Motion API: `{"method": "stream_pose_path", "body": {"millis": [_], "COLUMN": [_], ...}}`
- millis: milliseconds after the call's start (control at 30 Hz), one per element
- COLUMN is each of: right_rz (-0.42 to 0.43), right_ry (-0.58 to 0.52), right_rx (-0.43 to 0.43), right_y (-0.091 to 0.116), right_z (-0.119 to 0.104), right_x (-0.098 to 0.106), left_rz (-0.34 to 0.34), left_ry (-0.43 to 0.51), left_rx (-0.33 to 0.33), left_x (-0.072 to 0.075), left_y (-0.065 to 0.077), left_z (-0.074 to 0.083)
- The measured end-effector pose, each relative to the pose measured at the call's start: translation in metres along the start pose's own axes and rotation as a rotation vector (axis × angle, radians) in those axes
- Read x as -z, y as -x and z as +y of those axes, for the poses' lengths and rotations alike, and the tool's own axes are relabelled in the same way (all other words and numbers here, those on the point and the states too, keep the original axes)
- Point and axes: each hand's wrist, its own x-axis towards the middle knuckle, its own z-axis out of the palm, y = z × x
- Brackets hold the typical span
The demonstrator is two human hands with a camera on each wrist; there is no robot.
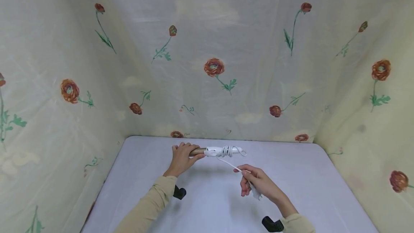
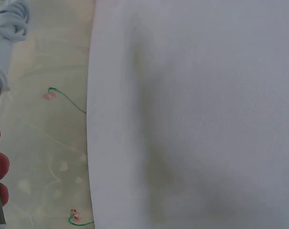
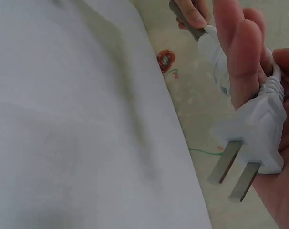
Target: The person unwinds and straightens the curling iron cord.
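My left hand (image 1: 182,159) grips the brown metallic barrel of what looks like a curling iron (image 1: 211,151), held level above the table. Its white handle points right, with several turns of white cord (image 2: 11,21) wound about it. From there a length of cord runs down to my right hand (image 1: 258,181), which pinches it between thumb and fingers. Below that pinch, the white two-pin plug (image 3: 256,133) lies against the palm, prongs outward. In the left wrist view only the left fingertips (image 2: 3,165) show behind the barrel.
A white table (image 1: 207,211) spreads beneath both hands. Flower-printed sheeting (image 1: 213,114) hangs behind the table and along both sides. Black wrist-worn pieces (image 1: 272,224) show by each forearm.
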Motion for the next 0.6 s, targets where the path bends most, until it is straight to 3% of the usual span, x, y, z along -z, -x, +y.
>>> {"method": "stream_pose_path", "body": {"millis": [333,600], "right_rz": [-0.028,0.046], "right_ry": [-0.045,-0.007], "right_rx": [-0.037,-0.041], "right_y": [0.006,-0.005], "right_z": [0.013,0.022], "right_x": [-0.016,-0.026], "left_rz": [-0.006,-0.006], "left_ry": [0.005,0.004], "left_rx": [0.015,0.014], "left_x": [0.0,0.004], "left_y": [0.0,-0.003], "left_z": [0.005,0.006]}}
